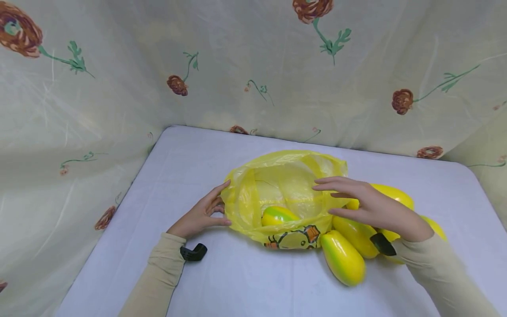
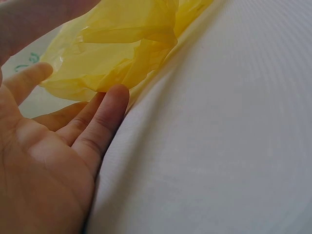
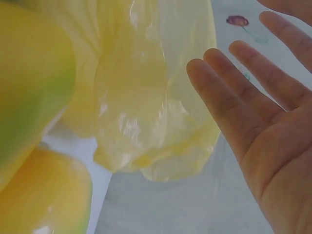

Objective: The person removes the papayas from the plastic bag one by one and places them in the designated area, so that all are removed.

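A thin yellow plastic bag (image 1: 245, 220) with a cartoon print lies with its mouth open at the middle of the table. Inside it is one yellow-green mango-shaped fruit (image 1: 279, 215). My left hand (image 1: 203, 213) is at the bag's left side, thumb and fingers spread, fingertips at the plastic (image 2: 112, 63). Over the bag's right rim is my right hand (image 1: 362, 200), its fingers extended and holding nothing; in the right wrist view its palm (image 3: 273, 146) faces the bag. More of these fruits, such as the nearest fruit (image 1: 343, 259), lie beneath and around the right forearm.
A white cloth covers the table (image 1: 245, 281). Behind and to the left hangs a pale curtain (image 1: 130, 101) with a flower print. Each wrist wears a black device, such as the left wrist device (image 1: 194, 252).
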Available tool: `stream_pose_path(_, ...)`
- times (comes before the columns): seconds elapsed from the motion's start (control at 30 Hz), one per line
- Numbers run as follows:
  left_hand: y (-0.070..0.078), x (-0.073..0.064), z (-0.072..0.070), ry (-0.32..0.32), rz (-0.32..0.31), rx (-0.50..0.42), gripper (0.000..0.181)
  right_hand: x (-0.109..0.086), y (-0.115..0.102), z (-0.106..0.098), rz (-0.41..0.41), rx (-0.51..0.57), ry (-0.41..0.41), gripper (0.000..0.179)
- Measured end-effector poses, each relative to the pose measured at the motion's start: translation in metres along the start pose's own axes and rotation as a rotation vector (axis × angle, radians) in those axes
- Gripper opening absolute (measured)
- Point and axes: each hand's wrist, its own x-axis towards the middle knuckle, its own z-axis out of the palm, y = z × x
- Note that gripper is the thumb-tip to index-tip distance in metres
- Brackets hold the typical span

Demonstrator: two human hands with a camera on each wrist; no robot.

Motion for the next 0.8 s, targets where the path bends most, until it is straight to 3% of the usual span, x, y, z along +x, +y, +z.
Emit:
stream_pose_path(0.4,-0.001,0.000,0.000,0.003,-0.007,-0.002,0.107,0.025,-0.006,0.013,-0.078,-0.063,-0.066,0.052)
stream_pose_path(0.8,-0.001,0.000,0.000,0.002,-0.006,-0.005,0.107,0.045,-0.013,0.027,-0.072,-0.028,-0.166,0.052)
